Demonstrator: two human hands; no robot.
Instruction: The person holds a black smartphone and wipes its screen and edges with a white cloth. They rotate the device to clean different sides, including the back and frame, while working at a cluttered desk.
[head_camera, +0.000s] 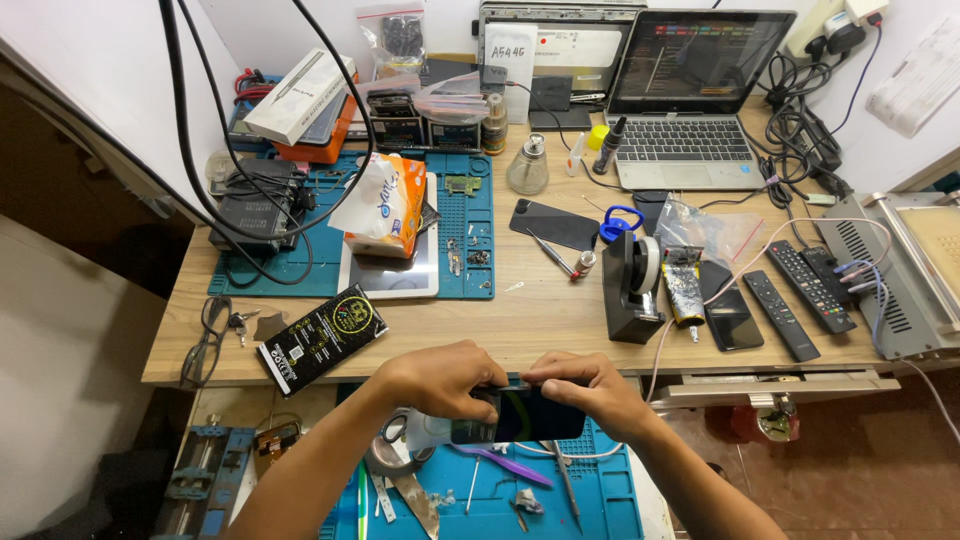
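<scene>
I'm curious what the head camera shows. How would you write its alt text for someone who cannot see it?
Two bare hands, left hand and right hand, hold a dark phone above a blue work mat strewn with small tools. Beyond them a cluttered wooden desk carries an open laptop, a black tape dispenser and two remote controls.

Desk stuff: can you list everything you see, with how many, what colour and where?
phone: 1, black, held in both hands over the lower mat
laptop: 1, silver, open, back right
tape dispenser: 1, black, desk centre right
remote controls: 2, black, right of the dispenser
work mat: 1, blue, desk left centre
tissue pack: 1, white and orange, on that mat
glass bottle: 1, clear, left of the laptop
flat packet: 1, black, front left edge
purple tool: 1, on the lower mat
left hand: holding the phone's left end
right hand: holding its right end
</scene>
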